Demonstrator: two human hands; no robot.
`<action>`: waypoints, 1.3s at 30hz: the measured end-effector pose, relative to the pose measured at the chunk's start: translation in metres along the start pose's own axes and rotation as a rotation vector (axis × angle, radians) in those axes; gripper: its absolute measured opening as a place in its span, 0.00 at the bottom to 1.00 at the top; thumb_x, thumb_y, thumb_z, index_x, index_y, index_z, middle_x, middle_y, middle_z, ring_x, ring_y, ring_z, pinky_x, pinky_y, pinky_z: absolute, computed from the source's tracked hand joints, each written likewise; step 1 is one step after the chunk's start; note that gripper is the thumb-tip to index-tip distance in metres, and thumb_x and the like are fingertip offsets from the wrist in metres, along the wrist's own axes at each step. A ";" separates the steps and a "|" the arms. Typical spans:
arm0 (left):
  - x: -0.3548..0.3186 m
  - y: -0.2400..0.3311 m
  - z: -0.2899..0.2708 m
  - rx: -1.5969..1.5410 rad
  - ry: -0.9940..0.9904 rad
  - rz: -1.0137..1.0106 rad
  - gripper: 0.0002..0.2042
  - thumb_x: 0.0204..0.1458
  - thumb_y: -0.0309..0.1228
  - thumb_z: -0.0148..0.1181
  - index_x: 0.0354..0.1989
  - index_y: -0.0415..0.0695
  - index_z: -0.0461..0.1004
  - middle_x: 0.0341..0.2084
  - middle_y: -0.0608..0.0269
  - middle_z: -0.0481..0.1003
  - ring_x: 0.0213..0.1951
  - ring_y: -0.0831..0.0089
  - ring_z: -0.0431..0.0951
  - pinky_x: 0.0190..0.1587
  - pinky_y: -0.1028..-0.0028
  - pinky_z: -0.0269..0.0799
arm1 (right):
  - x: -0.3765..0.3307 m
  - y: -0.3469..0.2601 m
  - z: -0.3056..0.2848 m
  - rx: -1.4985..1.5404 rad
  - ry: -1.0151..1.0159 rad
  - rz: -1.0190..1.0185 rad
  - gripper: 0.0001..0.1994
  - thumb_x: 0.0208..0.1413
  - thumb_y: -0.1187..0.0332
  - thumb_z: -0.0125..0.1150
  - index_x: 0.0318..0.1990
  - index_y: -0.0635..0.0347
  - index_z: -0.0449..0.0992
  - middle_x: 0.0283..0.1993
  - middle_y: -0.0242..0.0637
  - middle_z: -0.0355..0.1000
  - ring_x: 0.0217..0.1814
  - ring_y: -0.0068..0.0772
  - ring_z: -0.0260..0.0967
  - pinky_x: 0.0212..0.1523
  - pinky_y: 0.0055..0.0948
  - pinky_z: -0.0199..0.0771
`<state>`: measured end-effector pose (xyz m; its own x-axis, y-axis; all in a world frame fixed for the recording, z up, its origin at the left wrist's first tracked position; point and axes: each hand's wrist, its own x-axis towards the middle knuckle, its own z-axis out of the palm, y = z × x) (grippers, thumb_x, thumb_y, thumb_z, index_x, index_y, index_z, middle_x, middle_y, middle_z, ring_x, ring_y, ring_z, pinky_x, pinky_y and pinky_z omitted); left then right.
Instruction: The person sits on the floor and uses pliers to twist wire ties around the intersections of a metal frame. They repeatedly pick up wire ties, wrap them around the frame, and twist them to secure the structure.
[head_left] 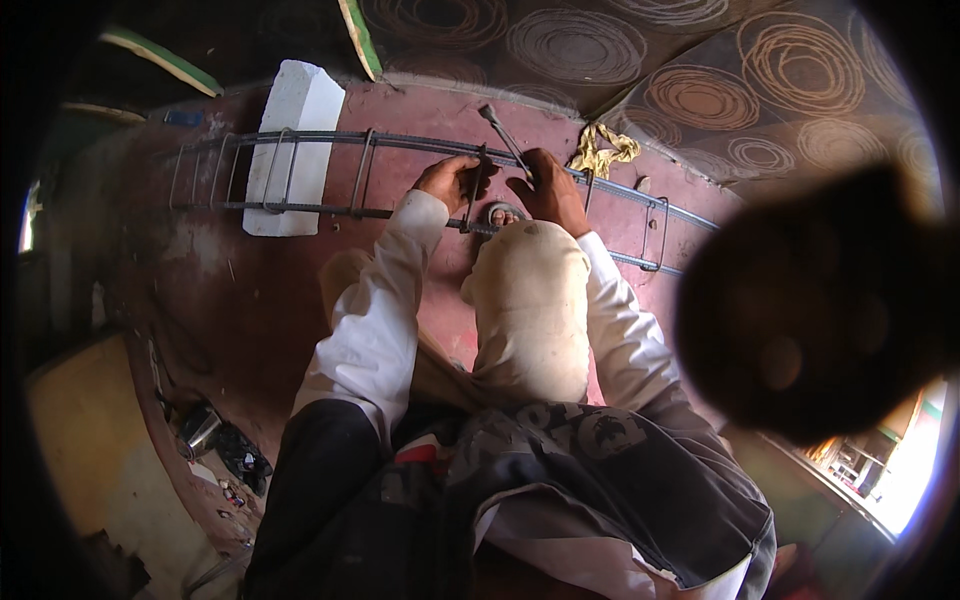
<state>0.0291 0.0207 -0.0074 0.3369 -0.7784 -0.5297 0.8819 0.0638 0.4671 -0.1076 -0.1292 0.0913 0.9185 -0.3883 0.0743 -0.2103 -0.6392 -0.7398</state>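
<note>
A long cage of steel reinforcing bars (pixel 400 143), joined by square stirrups, lies across in front of me. My left hand (pixel 447 184) is closed at a stirrup (pixel 474 196) near the cage's middle, its fingertips partly hidden. Just to the right, my right hand (pixel 557 195) is bent over the far bars and grips a slim metal hand tool (pixel 506 137) with a broad end pointing away to the far left. Its exact kind is not clear. Between the hands, my foot (pixel 503 215) shows below the cage, just past my raised knee (pixel 531 270).
A white block (pixel 312 105) sits under the cage's left part. Yellow cloth (pixel 604 150) lies beyond the right hand. Patterned fabric (pixel 575 50) hangs along the far side. A dark blurred object (pixel 810 320) fills the right. Dark clutter (pixel 240 455) lies lower left on the reddish floor (pixel 250 330).
</note>
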 end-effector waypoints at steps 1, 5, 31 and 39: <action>0.000 0.001 -0.001 -0.021 -0.019 0.005 0.16 0.56 0.33 0.52 0.49 0.37 0.73 0.41 0.55 0.78 0.39 0.65 0.76 0.46 0.65 0.72 | 0.007 0.008 0.012 -0.013 0.044 -0.079 0.16 0.50 0.69 0.64 0.46 0.63 0.71 0.39 0.50 0.74 0.43 0.55 0.72 0.44 0.42 0.71; -0.006 0.000 0.003 -0.052 0.089 0.081 0.13 0.56 0.31 0.54 0.45 0.36 0.74 0.37 0.51 0.79 0.36 0.63 0.79 0.43 0.65 0.75 | 0.026 0.018 0.033 -0.004 0.021 -0.186 0.16 0.50 0.69 0.65 0.45 0.65 0.71 0.39 0.50 0.74 0.41 0.51 0.73 0.43 0.39 0.72; 0.026 -0.029 -0.003 -0.012 0.380 0.331 0.05 0.53 0.26 0.59 0.38 0.45 0.75 0.28 0.64 0.76 0.29 0.71 0.75 0.29 0.69 0.75 | 0.129 0.071 0.034 0.121 -0.429 0.350 0.17 0.47 0.61 0.69 0.41 0.61 0.78 0.29 0.38 0.79 0.33 0.31 0.77 0.36 0.30 0.73; 0.022 -0.024 0.014 -0.076 0.495 0.429 0.09 0.53 0.25 0.60 0.42 0.45 0.75 0.29 0.67 0.74 0.28 0.75 0.74 0.28 0.73 0.71 | 0.164 0.073 0.052 -0.152 -0.498 0.109 0.22 0.44 0.58 0.71 0.44 0.60 0.78 0.34 0.37 0.80 0.36 0.32 0.77 0.38 0.29 0.74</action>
<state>0.0110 -0.0064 -0.0203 0.7594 -0.2962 -0.5793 0.6506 0.3619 0.6676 0.0454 -0.2048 0.0149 0.9285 -0.1195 -0.3515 -0.3258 -0.7161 -0.6173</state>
